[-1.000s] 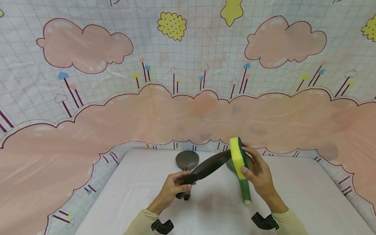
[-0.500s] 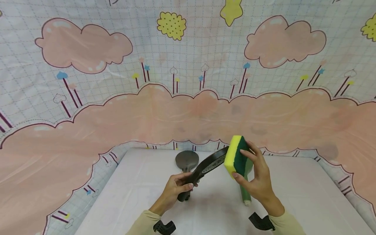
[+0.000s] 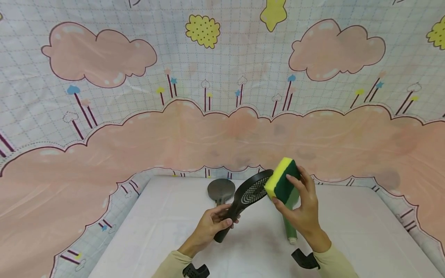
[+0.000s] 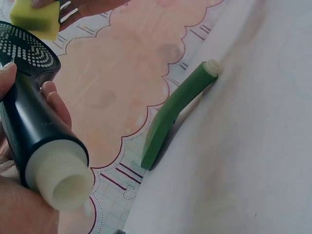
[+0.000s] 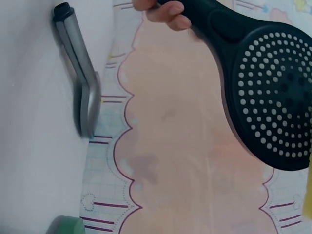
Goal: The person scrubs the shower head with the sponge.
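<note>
Gripping the black shower head [image 3: 251,191] with curled fingers, the left hand [image 3: 213,223] holds it tilted, the grey shower head [image 3: 221,189] left of its face. Right of it, contact unclear, comes the sponge [image 3: 283,180], then the green shower head [image 3: 290,231], then the right hand [image 3: 307,212], pinching the sponge. Wiping seems in hand; next likely calls for sponging its face.

The head camera looks forward and down from farther back, over the white table [image 3: 139,235] to the pink cloth [image 3: 222,139]. The left wrist camera looks up close along the black shower head [image 4: 39,117] from its handle end [image 4: 58,163]. The right wrist camera faces its dotted side [image 5: 273,97], close too. Both wrist views share it and, it seems, the green shower head [image 4: 169,112].
</note>
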`<act>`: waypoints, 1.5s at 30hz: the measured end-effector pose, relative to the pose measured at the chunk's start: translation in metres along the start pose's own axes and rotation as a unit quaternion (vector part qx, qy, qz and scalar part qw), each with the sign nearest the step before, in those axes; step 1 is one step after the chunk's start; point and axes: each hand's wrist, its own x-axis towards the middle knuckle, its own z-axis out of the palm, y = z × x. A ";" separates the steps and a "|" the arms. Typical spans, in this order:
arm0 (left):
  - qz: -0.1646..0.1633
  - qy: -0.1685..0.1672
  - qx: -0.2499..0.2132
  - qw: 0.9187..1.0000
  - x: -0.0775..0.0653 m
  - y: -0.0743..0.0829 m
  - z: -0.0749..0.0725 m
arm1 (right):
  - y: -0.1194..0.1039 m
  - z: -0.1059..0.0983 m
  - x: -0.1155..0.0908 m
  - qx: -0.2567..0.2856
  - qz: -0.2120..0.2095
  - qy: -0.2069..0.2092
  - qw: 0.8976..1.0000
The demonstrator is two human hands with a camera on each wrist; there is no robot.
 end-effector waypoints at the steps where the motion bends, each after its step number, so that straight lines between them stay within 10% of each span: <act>1: -0.005 -0.004 -0.009 1.000 0.000 0.000 0.001 | 0.000 0.001 0.000 -0.003 -0.002 0.003 1.000; 9: -0.047 -0.036 -0.025 0.998 0.002 0.000 0.006 | 0.001 0.006 0.000 -0.014 -0.011 0.003 1.000; 45: -0.128 0.047 -0.027 0.990 0.015 0.000 0.035 | -0.017 0.030 -0.004 -0.088 -0.093 0.014 0.992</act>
